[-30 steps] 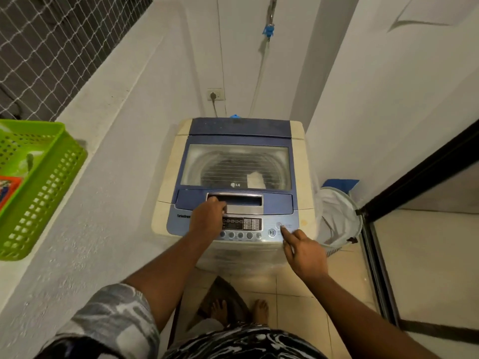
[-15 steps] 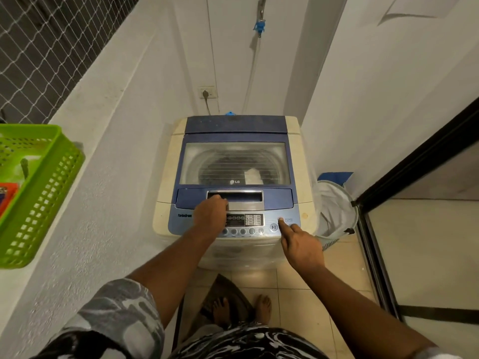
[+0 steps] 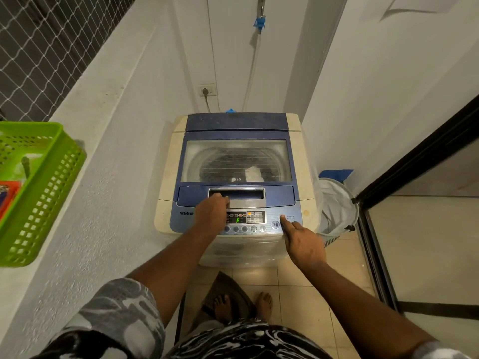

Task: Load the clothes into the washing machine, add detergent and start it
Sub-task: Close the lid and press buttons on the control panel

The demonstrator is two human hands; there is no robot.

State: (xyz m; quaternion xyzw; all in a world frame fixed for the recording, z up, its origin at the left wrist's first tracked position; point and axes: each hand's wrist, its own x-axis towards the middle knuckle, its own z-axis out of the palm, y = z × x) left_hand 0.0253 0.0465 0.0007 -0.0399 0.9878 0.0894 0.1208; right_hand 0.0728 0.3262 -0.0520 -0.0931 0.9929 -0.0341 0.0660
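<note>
A top-loading washing machine [image 3: 166,182] with a blue lid stands against the back wall. Its lid [image 3: 197,195] is down, and dark and white clothes [image 3: 252,172] show through the window. The control panel [image 3: 245,218] is lit, with a green "F" on the display. My left hand [image 3: 211,213] rests curled on the panel's left part, fingers at the lid handle recess. My right hand [image 3: 302,242] points its index finger onto the power button at the panel's right end; the other fingers are curled.
A green plastic basket [image 3: 49,193] sits on the ledge at left. A white mesh laundry hamper [image 3: 337,206] stands right of the machine. A dark door frame [image 3: 375,255] runs along the right. A wall socket [image 3: 207,90] and a hose hang behind. My bare feet are on a mat.
The control panel display has lit up. Both hands stay in nearly the same places; the view has shifted slightly.
</note>
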